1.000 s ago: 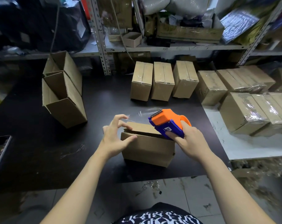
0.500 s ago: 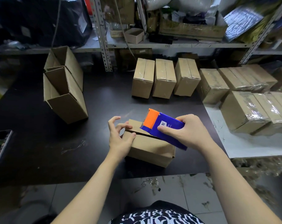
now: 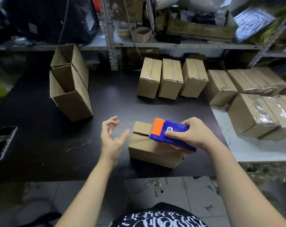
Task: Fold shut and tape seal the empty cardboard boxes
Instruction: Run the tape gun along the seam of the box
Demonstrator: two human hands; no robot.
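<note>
A small cardboard box (image 3: 151,151) lies near the front edge of the dark table (image 3: 40,145), its top flaps folded down with a gap showing at the left end. My right hand (image 3: 193,134) grips a blue and orange tape dispenser (image 3: 168,134) that rests on the box top, orange end pointing left. My left hand (image 3: 112,136) hovers just left of the box with fingers spread and loosely bent, touching nothing.
Two unsealed boxes (image 3: 70,89) lean together at the back left. Three taped boxes (image 3: 171,78) stand in a row behind, with several more (image 3: 253,104) at the right on a white surface. A phone (image 3: 3,141) lies at the left edge. Cluttered metal shelving (image 3: 109,33) rises behind.
My left hand has let go of the box's left end and pulled away to the left. The dispenser, first tilted up at the box's far side, now lies flatter along the top.
</note>
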